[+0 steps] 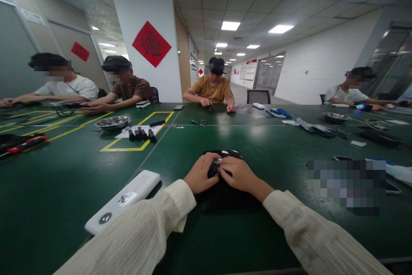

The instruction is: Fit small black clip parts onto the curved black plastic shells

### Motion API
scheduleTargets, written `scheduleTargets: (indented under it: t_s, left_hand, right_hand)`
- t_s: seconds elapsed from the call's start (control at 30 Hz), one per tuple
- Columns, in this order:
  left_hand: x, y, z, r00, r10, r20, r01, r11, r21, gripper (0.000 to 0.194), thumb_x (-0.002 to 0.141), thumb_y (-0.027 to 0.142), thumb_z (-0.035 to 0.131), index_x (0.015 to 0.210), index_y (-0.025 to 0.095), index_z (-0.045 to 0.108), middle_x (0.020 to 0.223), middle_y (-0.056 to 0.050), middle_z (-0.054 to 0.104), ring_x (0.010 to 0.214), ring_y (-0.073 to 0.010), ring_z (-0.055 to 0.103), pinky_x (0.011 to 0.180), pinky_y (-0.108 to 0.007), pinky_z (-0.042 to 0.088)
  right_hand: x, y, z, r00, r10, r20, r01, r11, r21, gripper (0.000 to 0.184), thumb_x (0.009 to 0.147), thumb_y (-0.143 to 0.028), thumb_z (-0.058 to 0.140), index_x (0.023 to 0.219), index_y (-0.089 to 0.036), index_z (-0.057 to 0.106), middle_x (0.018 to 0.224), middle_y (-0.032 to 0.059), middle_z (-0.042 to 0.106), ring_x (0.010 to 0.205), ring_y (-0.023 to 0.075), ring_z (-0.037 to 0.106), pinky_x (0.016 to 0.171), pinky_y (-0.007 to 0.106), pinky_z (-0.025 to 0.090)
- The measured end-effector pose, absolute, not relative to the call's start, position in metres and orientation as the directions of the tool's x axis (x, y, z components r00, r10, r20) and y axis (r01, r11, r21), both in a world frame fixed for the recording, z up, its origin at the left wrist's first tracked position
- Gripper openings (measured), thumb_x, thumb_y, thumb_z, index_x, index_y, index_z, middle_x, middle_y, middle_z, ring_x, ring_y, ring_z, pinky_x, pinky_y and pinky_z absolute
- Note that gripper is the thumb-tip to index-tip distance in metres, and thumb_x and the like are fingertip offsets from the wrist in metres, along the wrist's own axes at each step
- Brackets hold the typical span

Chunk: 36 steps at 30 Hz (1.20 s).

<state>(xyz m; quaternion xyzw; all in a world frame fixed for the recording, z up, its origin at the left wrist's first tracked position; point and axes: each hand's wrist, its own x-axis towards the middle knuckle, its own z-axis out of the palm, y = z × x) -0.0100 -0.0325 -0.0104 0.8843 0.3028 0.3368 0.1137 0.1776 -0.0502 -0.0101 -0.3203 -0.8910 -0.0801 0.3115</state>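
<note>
Holding the left side of a glossy black casing (225, 195), my left fingers (210, 156) are curled part-way closed over its edge. My right fingers (230, 162) are drawn nearly together from the right, bunched at a small pale piece (219, 161) near the casing's far end; whether they truly grip it or only press on it, I cannot tell, since my knuckles hide the contact. The casing lies on the green worktop (180, 240) straight in front of me, right of a white slab (128, 200) with a label on it. I judge the shell to be hard, stiff plastic, fairly light, and apt to slide under a push because its curved top shines so smoothly. Its broad sides look the best place to brace it, fingers spread and pressing evenly. The pale piece seems slight and perhaps easily bent, so a fingertip pinch close to its base would suit it better than a hard squeeze. Its exact shape is too small to make out.
</note>
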Motion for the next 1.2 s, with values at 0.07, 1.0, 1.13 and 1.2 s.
scheduleTargets:
  t_s: [0.07,1.0,1.13,1.2]
  left_hand:
    - [-0.01,-0.033,-0.008,0.598,0.607,0.524,0.461,-0.795,0.395,0.042,0.071,0.016,0.056,0.112,0.018,0.047,0.111,-0.009,0.057,0.106,-0.0231,0.054,0.095,-0.04,0.045]
    - [-0.018,-0.02,-0.009,0.419,0.813,0.405,0.242,-0.529,0.813,0.037,0.083,0.028,0.055,0.116,0.019,0.044,0.109,-0.008,0.066,0.103,-0.0199,0.062,0.098,-0.04,0.043]
    - [-0.016,-0.016,-0.013,0.341,0.86,0.379,0.195,-0.459,0.867,0.043,0.081,0.028,0.055,0.118,0.019,0.035,0.105,-0.008,0.065,0.101,-0.0191,0.062,0.097,-0.042,0.044]
    - [-0.016,-0.015,-0.015,0.331,0.858,0.392,0.186,-0.467,0.865,0.047,0.081,0.027,0.055,0.12,0.02,0.031,0.103,-0.007,0.065,0.099,-0.0182,0.062,0.097,-0.042,0.044]
  right_hand:
    - [0.178,-0.05,-0.011,-0.598,0.52,0.61,0.611,0.788,-0.072,0.019,0.088,-0.012,0.05,0.078,-0.016,0.066,0.079,0.0065,0.066,0.076,0.0178,0.058,0.073,0.03,0.048]
    - [0.178,-0.053,-0.008,-0.6,0.524,0.605,0.601,0.794,-0.092,0.016,0.087,-0.015,0.054,0.091,-0.016,0.069,0.092,0.0077,0.062,0.085,0.0185,0.056,0.077,0.03,0.045]
    - [0.178,-0.055,-0.007,-0.537,0.543,0.645,0.668,0.741,-0.068,0.015,0.085,-0.021,0.053,0.077,-0.017,0.066,0.079,0.0064,0.058,0.074,0.0185,0.053,0.069,0.031,0.043]
    - [0.178,-0.056,-0.007,-0.492,0.55,0.675,0.687,0.721,-0.086,0.016,0.086,-0.018,0.049,0.078,-0.017,0.063,0.078,0.0066,0.058,0.074,0.019,0.053,0.07,0.032,0.044]
